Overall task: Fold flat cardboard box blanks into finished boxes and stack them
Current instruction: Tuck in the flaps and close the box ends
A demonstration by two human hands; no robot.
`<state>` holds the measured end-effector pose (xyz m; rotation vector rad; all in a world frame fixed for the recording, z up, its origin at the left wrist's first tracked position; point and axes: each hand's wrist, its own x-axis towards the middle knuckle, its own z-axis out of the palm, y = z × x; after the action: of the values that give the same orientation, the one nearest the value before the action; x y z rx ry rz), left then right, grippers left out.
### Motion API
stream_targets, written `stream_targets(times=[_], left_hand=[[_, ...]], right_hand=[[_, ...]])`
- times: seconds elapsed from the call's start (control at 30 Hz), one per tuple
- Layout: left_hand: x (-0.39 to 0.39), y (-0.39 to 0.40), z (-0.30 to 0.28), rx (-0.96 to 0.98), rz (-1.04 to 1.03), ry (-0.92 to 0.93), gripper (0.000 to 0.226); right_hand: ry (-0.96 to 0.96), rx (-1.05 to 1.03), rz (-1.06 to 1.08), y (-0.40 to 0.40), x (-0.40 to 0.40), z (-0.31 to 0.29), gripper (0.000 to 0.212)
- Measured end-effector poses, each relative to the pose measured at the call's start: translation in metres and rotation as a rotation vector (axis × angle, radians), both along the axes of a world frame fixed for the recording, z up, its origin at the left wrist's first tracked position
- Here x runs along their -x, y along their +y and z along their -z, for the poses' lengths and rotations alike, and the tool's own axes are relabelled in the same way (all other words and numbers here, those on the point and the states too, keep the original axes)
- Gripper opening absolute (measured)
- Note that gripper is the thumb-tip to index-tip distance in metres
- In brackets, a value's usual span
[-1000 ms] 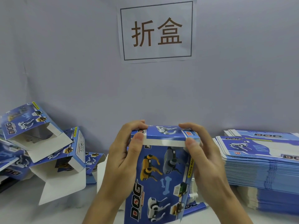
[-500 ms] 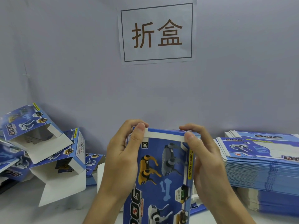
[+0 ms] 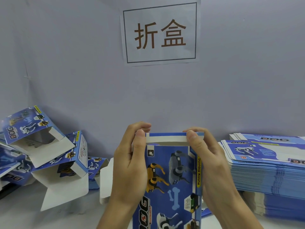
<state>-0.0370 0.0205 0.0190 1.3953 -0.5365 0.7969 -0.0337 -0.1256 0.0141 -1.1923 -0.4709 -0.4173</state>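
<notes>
One blue box [image 3: 171, 179] printed with toy dogs is held upright at the lower middle of the view, above the pale surface [image 3: 21, 212] and in front of the grey wall [image 3: 74, 63]. Its top flap [image 3: 166, 138] is bent toward the viewer, the white tuck strip showing, with a narrow dark gap seen below that strip. The box is gripped by two hands. The left hand [image 3: 130, 164] is curled round the box's left edge, its thumb pressed on the left end of the flap and its fingers wrapped behind the top. The right hand [image 3: 209, 162] is curled round the right edge in the same way, its thumb laid on the right end of the flap. The lower part of the box is cut off by the frame edge.

One tall stack of flat blanks [image 3: 267, 171] is seen at the right, just beside the right hand. A loose pile of folded boxes [image 3: 42, 149] is seen at the left; two with open white flaps can be counted plainly, and further ones behind and below are partly hidden, so that no full count can be given. A white cardboard piece [image 3: 105, 182] is partly covered by the left wrist. One paper sign [image 3: 160, 32] with two brown characters is fixed to the wall above.
</notes>
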Motion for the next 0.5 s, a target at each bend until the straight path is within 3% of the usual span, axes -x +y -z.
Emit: stream_targets(times=[0.17,0.3,0.43,0.5], left_hand=[[-0.001,0.003,0.003,0.018,0.053,0.024,0.026],[0.001,0.006,0.001,0.01,0.179,0.07,0.024],[0.006,0.011,-0.003,-0.085,0.2,0.002,0.042],[0.006,0.012,-0.005,-0.067,0.19,-0.015,0.035]], right_hand=[[-0.006,-0.024,-0.035,-0.001,0.0,0.002,0.01],[0.004,-0.081,-0.091,-0.003,0.004,0.0,0.012],[-0.004,-0.152,-0.152,-0.007,0.007,0.001,0.012],[-0.015,-0.144,-0.201,-0.01,0.008,0.003,0.01]])
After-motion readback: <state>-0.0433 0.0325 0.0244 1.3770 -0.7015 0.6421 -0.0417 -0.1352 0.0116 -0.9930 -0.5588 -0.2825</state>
